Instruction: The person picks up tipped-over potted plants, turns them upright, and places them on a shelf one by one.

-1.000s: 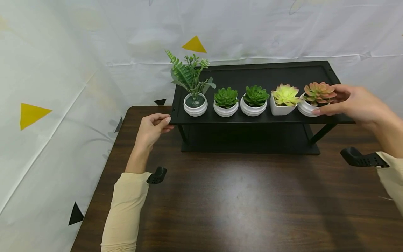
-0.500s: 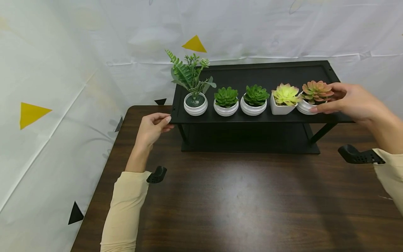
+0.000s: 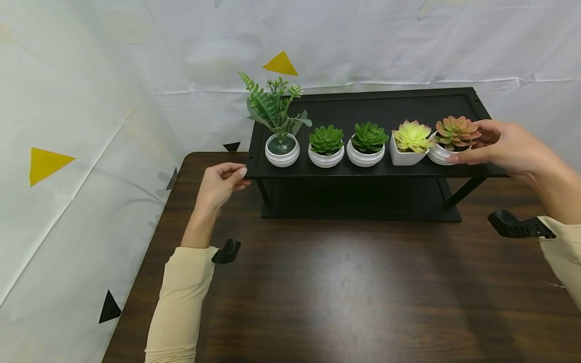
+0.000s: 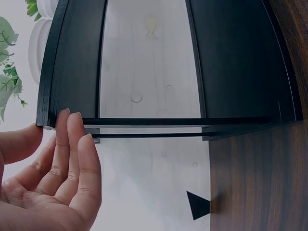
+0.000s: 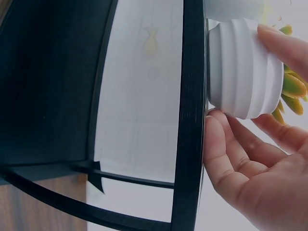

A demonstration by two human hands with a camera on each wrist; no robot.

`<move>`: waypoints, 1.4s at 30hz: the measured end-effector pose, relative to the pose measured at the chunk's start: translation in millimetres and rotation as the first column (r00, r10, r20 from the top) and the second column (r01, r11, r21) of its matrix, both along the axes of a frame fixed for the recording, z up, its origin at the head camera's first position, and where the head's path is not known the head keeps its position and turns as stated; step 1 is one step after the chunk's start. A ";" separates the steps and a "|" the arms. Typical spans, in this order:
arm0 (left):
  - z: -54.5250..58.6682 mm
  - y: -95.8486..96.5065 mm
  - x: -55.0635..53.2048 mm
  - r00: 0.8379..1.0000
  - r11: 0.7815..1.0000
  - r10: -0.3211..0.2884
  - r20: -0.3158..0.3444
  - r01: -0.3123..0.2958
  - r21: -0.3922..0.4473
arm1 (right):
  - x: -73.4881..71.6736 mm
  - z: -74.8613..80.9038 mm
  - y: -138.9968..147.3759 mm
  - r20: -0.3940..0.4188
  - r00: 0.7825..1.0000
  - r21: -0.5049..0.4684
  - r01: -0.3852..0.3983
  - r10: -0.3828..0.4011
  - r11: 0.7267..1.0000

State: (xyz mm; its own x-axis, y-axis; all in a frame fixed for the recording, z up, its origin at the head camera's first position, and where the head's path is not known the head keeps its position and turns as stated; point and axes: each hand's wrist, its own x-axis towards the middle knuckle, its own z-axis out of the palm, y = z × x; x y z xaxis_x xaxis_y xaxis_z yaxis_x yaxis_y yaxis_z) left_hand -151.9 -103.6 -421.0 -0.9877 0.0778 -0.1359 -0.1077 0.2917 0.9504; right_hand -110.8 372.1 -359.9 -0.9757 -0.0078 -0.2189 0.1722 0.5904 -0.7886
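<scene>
My left hand [image 3: 219, 186] grips the left front corner of a black two-tier shelf [image 3: 363, 108]. Its thumb lies over the edge and its fingers reach underneath, as the left wrist view shows. At the shelf's right end my right hand [image 3: 510, 146] holds a reddish succulent [image 3: 457, 132] by its round white pot [image 5: 244, 70], thumb in front and fingers behind. That pot stands upright on the top tier, close beside a yellow-green succulent [image 3: 411, 137] in a square white pot.
Two green succulents [image 3: 326, 140] and a taller leafy plant [image 3: 271, 108] in white pots continue the row leftwards along the front edge. The shelf stands on a dark wooden table [image 3: 345, 287]. White sheeting [image 3: 199, 50] hangs behind and at left.
My right hand has slid the reddish succulent slightly left, nearer the square pot, and then stayed still. The left hand keeps its place on the shelf corner.
</scene>
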 end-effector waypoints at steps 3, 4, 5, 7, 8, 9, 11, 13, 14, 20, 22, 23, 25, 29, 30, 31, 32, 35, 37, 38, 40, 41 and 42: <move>-0.3 -0.3 0.0 1.000 1.000 0.003 0.007 -0.003 -0.006 | 0.2 -1.5 0.4 0.000 1.000 0.026 -0.008 0.008 1.000; -0.3 -0.4 0.1 1.000 1.000 0.004 0.009 -0.004 -0.007 | 0.7 -1.6 0.9 0.004 1.000 0.047 -0.011 0.011 0.999; -0.4 -0.3 0.2 1.000 1.000 0.005 0.010 -0.005 -0.007 | 1.4 -1.7 1.5 0.008 1.000 0.063 -0.014 0.013 0.998; -0.3 -0.2 0.5 1.000 1.000 0.006 0.012 -0.006 -0.004 | 3.6 -1.2 2.5 0.019 1.000 0.094 -0.010 0.008 0.996; -0.2 -0.1 0.7 1.000 1.000 0.007 0.012 -0.007 -0.005 | 4.9 -0.8 2.9 0.021 1.000 0.106 -0.007 0.004 0.994; -0.1 0.0 0.8 1.000 1.000 0.008 0.012 -0.008 -0.004 | 6.2 -0.2 3.7 0.026 1.000 0.107 -0.008 0.005 0.994; -0.1 0.2 0.8 1.000 1.000 0.006 0.009 -0.006 -0.005 | 8.4 0.3 4.2 0.024 1.000 0.110 -0.007 0.004 0.994; -0.1 0.3 0.8 1.000 1.000 0.004 0.004 -0.004 -0.003 | 10.4 0.6 4.4 0.015 1.000 0.120 0.000 -0.001 0.993; -0.1 0.4 0.9 1.000 1.000 0.004 0.002 -0.004 -0.003 | 11.3 0.7 4.5 0.009 1.000 0.125 0.000 -0.001 0.992; -0.8 0.9 1.2 1.000 1.000 0.016 0.002 -0.016 0.011 | 17.6 -0.8 4.7 -0.025 1.000 0.123 0.013 -0.010 0.992; -1.1 0.8 1.3 1.000 1.000 0.019 0.000 -0.019 0.016 | 20.2 -1.8 6.2 -0.041 0.999 0.095 0.014 -0.010 0.995; -1.2 0.7 1.4 1.000 1.000 0.020 -0.001 -0.020 0.017 | 21.6 -2.5 7.2 -0.051 0.999 0.077 0.015 -0.011 0.997; -1.4 0.7 1.7 1.000 1.000 0.022 -0.001 -0.022 0.016 | 24.1 -4.3 9.2 -0.072 0.997 0.041 0.025 -0.022 0.999; -1.2 0.7 2.0 1.000 1.000 0.028 0.009 -0.028 0.001 | 28.1 -8.0 11.0 -0.106 0.994 -0.051 0.029 -0.034 0.998; -1.2 0.8 2.2 0.999 1.000 0.030 0.014 -0.030 -0.001 | 29.3 -8.5 10.8 -0.112 0.993 -0.072 0.029 -0.037 0.997; -1.2 0.8 2.2 0.999 1.000 0.030 0.019 -0.030 -0.007 | 30.4 -8.8 10.6 -0.118 0.992 -0.087 0.027 -0.037 0.996; -1.2 0.9 2.4 0.999 0.999 0.032 0.024 -0.032 -0.011 | 31.5 -9.0 10.3 -0.122 0.992 -0.101 0.025 -0.037 0.995; -1.1 0.8 3.2 0.999 0.999 0.035 0.036 -0.035 -0.021 | 35.3 -9.9 9.2 -0.126 0.992 -0.122 0.018 -0.033 0.992; -1.1 0.6 3.7 0.999 0.999 0.033 0.037 -0.032 -0.028 | 37.7 -10.8 8.2 -0.126 0.992 -0.124 0.015 -0.030 0.992; -1.2 0.5 4.1 0.999 0.999 0.030 0.036 -0.029 -0.028 | 38.7 -11.2 8.0 -0.126 0.992 -0.132 0.008 -0.025 0.991; -1.4 0.4 4.8 0.999 0.999 0.026 0.032 -0.025 -0.029 | 40.6 -12.4 7.5 -0.130 0.991 -0.141 0.000 -0.019 0.990; -1.4 0.3 5.2 0.999 0.999 0.024 0.031 -0.023 -0.028 | 41.3 -13.1 7.2 -0.133 0.991 -0.145 -0.002 -0.017 0.989; -1.4 0.2 5.6 0.999 0.999 0.022 0.029 -0.021 -0.026 | 42.2 -13.6 7.1 -0.135 0.991 -0.146 -0.004 -0.016 0.989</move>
